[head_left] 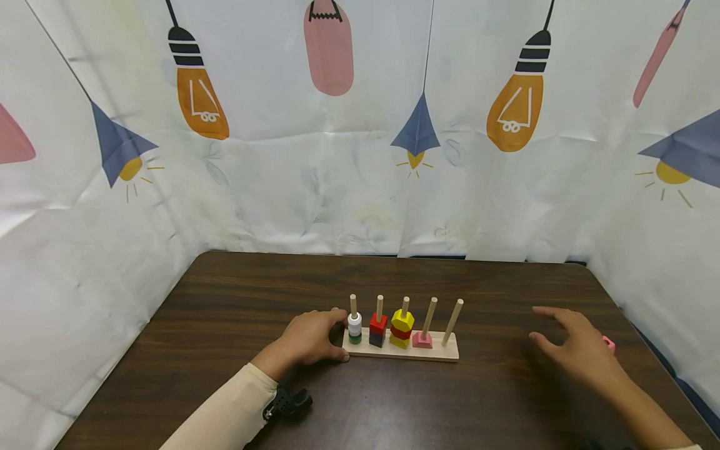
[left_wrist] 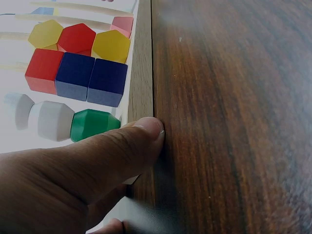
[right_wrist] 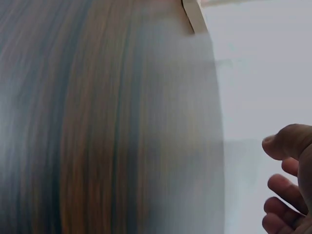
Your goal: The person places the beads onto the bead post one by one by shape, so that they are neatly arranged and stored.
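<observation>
My left hand [head_left: 311, 337] grips the left end of a wooden peg board [head_left: 400, 353], with the thumb on its front edge. Five upright pegs carry white and green beads [head_left: 354, 327], red and dark blue cubes [left_wrist: 91, 78], yellow and red hexagonal blocks [head_left: 402, 328] and a pink block [head_left: 422, 339]; the rightmost peg [head_left: 452, 322] is bare. Well to the right of the board, my right hand [head_left: 585, 350] holds nothing, its thumb and fingers spread apart. Partly hidden behind that hand lies a small pink piece [head_left: 609, 344].
Everything stands on a dark wood-grain table [head_left: 270, 275]. White printed curtains [head_left: 315, 206] hang along its back and both sides.
</observation>
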A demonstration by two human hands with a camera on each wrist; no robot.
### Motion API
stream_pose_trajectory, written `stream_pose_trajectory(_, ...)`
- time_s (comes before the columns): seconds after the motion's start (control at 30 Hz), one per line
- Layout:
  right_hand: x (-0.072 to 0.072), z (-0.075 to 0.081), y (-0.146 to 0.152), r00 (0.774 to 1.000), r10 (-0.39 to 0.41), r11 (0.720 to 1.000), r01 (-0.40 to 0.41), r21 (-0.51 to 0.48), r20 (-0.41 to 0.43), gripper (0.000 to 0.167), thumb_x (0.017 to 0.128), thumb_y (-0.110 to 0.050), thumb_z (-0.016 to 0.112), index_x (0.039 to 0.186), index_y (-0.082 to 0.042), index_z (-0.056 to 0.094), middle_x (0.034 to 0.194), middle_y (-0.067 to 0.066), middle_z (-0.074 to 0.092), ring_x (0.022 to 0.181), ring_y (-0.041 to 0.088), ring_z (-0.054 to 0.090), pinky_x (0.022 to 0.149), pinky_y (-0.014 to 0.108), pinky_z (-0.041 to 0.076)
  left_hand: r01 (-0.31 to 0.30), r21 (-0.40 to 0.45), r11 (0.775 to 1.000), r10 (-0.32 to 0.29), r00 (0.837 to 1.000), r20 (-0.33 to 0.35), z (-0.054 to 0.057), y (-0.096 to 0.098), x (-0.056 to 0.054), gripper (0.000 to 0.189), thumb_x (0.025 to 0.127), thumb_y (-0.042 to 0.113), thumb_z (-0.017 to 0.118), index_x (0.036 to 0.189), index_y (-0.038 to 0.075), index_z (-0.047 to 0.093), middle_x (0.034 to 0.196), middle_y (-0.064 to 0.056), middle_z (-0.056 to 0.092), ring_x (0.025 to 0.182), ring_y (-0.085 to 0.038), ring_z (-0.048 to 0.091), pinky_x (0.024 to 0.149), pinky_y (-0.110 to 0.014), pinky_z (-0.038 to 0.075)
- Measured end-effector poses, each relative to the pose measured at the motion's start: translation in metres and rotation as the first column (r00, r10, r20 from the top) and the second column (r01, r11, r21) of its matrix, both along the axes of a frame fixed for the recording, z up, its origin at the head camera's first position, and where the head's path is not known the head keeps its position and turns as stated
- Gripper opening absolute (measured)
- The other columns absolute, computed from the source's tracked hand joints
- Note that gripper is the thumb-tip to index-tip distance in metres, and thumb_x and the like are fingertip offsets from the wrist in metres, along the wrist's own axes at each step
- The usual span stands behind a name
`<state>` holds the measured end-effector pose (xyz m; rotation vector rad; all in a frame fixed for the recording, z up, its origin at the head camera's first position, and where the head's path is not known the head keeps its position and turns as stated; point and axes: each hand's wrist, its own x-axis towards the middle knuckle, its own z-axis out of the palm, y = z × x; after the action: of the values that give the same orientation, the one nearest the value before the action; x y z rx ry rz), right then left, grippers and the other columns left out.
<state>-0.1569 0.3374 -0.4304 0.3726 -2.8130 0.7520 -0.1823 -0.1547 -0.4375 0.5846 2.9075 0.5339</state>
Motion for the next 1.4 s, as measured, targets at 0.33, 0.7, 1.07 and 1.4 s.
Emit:
stream_pose_trajectory(0.33, 0.003, -0.002, 0.058, 0.988, -0.149, 0.988, 0.15, 0.04, -0.045, 0.05, 0.091, -0.019, 0.08, 0.129, 0.006, 0.061, 0.134, 0.037, 0.052, 0.095, 0.052, 0.064, 0.072, 0.049, 0.051, 0.003, 0.001, 1.0, -0.003, 1.0, 0.0, 0.0, 0.0, 0.0, 0.048, 0.07, 0.043, 0.093, 0.106, 0.03, 0.064, 0.103, 0.004, 0.069, 0.086, -0.022, 0.062, 0.074, -0.049, 0.049)
stream_pose_trajectory(0.7, 0.003, -0.013, 0.09, 0.979, -0.205, 0.973, 0.206, 0.107, -0.013, 0.052, 0.09, -0.02, 0.079, 0.122, 0.016, 0.058, 0.117, 0.045, 0.056, 0.104, 0.062, 0.051, 0.081, 0.065, 0.039, 0.005, -0.001, 1.0, -0.005, 1.0, 0.002, 0.003, 0.002, 0.0, 0.047, 0.071, 0.043, 0.093, 0.106, 0.03, 0.064, 0.105, 0.003, 0.069, 0.087, -0.023, 0.063, 0.075, -0.05, 0.049)
stream_pose_trajectory(1.07, 0.002, -0.019, 0.099, 0.95, -0.284, 0.952, 0.263, 0.154, 0.132, 0.049, 0.096, -0.027, 0.072, 0.121, 0.013, 0.058, 0.105, 0.035, 0.065, 0.091, 0.05, 0.062, 0.071, 0.056, 0.045, 0.001, 0.003, 1.0, -0.001, 1.0, 0.011, 0.002, 0.002, 0.0, 0.048, 0.071, 0.042, 0.093, 0.107, 0.029, 0.064, 0.105, 0.003, 0.069, 0.088, -0.023, 0.063, 0.074, -0.049, 0.049)
stream_pose_trajectory(1.4, -0.004, -0.018, 0.084, 0.953, -0.243, 0.964, 0.217, 0.151, 0.182, 0.061, 0.097, -0.043, 0.071, 0.124, 0.01, 0.06, 0.104, 0.03, 0.069, 0.096, 0.051, 0.064, 0.072, 0.059, 0.046, -0.006, -0.008, 1.0, 0.006, 1.0, 0.019, 0.001, 0.001, -0.001, 0.048, 0.07, 0.043, 0.093, 0.107, 0.03, 0.064, 0.104, 0.003, 0.069, 0.086, -0.022, 0.062, 0.074, -0.048, 0.049)
